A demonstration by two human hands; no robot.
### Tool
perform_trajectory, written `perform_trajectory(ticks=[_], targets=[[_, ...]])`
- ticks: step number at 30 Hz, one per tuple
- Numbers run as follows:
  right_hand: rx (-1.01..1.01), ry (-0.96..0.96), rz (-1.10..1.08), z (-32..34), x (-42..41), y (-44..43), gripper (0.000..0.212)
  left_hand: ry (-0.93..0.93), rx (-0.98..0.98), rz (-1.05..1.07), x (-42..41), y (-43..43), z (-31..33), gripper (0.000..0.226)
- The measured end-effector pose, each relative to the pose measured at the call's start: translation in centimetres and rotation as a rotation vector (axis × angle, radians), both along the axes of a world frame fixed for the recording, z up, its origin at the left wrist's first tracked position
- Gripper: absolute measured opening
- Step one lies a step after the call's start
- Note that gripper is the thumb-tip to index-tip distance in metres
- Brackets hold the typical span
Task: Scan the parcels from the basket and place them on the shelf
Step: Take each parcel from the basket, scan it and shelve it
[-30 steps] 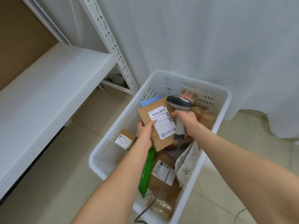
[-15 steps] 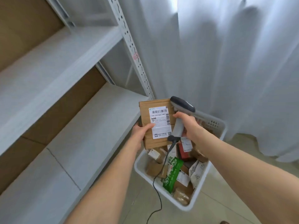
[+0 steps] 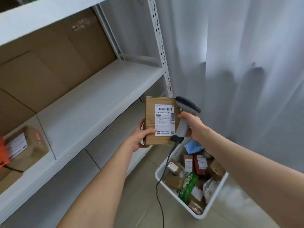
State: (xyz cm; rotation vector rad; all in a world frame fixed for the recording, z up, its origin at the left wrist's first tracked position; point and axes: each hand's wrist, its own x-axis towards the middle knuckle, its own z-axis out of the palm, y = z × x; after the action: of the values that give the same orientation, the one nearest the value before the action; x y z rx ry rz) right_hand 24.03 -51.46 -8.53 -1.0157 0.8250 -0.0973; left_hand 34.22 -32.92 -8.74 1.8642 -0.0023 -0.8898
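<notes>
Head view, looking down at two bare arms. The L hand (image 3: 139, 137) grips a brown cardboard parcel (image 3: 150, 119) at its lower-left edge, thumb pressed across the front and fingers curled behind. The parcel is held in the air at frame centre, with its long axis running 12 to 6 and its white label w/ barcode facing the viewer.

The R hand (image 3: 193, 127) is wrapped round the handle of a grey scanner (image 3: 187, 106). The scanner's head sits just beside the parcel's top-right corner, and its cable (image 3: 158, 186) trails down toward 6.

The white basket (image 3: 213, 206), w/ many parcels left inside, is on the floor at 5 o'clock from the hands. The bare white shelf board (image 3: 92, 102) lies at 9 to 10 o'clock from the parcel, so the L hand is nearer to it. Placing the parcel prob. means a leftward reach. Another parcel (image 3: 28, 145) lies on the shelf, far left.
</notes>
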Motion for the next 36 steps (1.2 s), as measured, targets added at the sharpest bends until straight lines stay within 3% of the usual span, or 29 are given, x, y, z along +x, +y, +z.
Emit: perform_trajectory(ticks=[7,11,36], targets=[[-0.203,-0.127,0.062,1.9,-2.5,2.7,0.018,-0.122,-0.025,0.177,-1.2,2.2,1.8,0.076],[-0.112,-0.22,0.153,2.6,-3.9,4.6,0.01,-0.153,-0.016,0.175,-1.6,3.1,2.2,0.079],[-0.203,-0.07,0.172,6.1,-6.1,4.8,0.004,-0.157,-0.048,0.142,-3.2,2.4,2.8,0.077]])
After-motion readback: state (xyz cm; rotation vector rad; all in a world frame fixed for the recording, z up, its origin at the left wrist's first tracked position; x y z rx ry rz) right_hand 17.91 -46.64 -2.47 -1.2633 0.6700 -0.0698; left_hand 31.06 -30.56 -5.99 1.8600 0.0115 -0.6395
